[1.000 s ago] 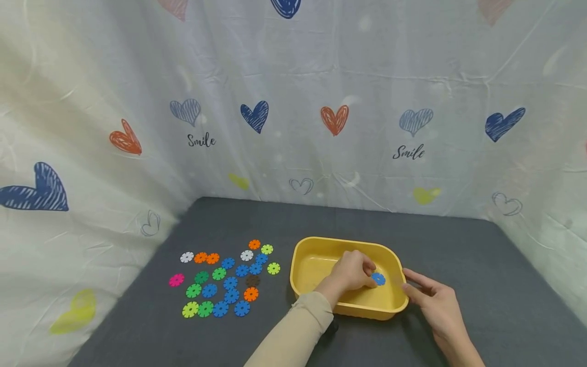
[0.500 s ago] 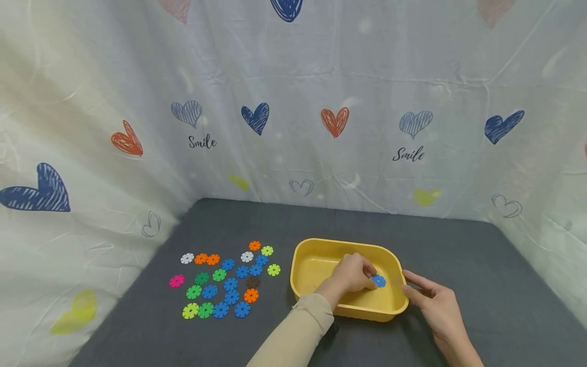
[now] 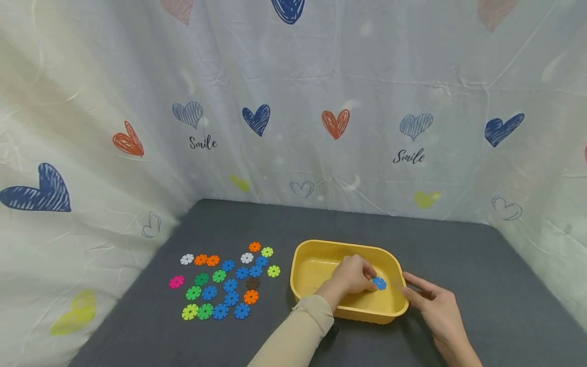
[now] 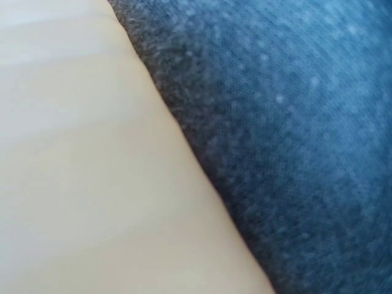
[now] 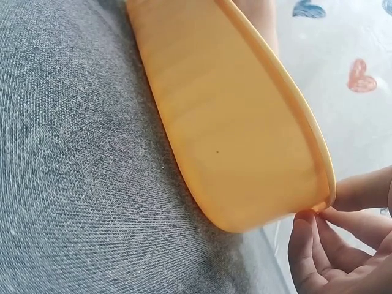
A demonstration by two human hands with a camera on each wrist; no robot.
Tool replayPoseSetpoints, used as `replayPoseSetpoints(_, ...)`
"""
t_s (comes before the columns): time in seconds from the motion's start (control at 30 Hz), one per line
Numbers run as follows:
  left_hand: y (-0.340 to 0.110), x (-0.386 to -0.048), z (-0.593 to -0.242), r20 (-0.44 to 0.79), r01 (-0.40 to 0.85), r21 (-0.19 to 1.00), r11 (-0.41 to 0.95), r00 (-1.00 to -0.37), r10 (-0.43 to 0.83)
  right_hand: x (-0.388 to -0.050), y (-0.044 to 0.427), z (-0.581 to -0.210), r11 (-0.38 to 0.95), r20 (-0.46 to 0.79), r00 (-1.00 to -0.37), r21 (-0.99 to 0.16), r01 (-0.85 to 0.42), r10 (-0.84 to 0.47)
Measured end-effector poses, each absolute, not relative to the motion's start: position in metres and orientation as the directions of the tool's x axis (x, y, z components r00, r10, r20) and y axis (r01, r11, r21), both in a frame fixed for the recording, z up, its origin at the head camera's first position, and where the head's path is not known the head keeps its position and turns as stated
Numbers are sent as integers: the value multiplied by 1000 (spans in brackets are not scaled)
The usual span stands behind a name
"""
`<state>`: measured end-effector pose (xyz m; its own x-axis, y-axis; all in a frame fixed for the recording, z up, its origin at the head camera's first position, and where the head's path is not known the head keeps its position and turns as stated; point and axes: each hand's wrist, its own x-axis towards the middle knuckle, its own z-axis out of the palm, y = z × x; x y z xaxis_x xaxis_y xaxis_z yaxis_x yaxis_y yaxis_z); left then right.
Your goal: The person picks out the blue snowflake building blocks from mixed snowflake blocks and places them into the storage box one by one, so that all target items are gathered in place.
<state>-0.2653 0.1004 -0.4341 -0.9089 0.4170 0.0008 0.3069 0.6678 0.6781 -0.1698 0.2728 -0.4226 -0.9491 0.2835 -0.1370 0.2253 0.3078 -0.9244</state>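
In the head view, my left hand [image 3: 352, 274] reaches down inside a yellow plastic basin [image 3: 316, 247]. Its thumb and index finger pinch the edge of a blue notched disc [image 3: 378, 283], like a snowflake building piece. My right hand [image 3: 435, 303] grips the basin's right end. The right wrist view shows the fingers of that right hand [image 5: 343, 245] pinching the rim of the yellow basin [image 5: 239, 122] at its corner. Only a pale blurred surface and dark cloth appear in the left wrist view, so the left fingers are hidden there.
Left of the basin, several flat notched discs lie spread on the dark tablecloth [image 3: 147, 331]: blue ones [image 3: 231, 298], green [image 3: 193, 292], orange [image 3: 250, 296], white [image 3: 187, 259], pink [image 3: 176, 282] and brown [image 3: 252, 283]. A curtain [image 3: 293, 66] printed with hearts hangs behind.
The whole scene sits slightly lower in the head view, as the camera has tilted a little. Both hands, the basin and the blue disc keep the same places relative to each other.
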Motion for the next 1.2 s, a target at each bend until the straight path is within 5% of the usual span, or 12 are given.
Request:
replayPoseSetpoints(0.87,89,-266,-424,5,344,674,654,-887,462,-170,274,-421,315,-150,-947,-918,241,284)
replayPoseSetpoints(1.2,76,-265,-414,14,321,762,563,-877,480,-170,273,-421,311,-150,-948,-920,238,282)
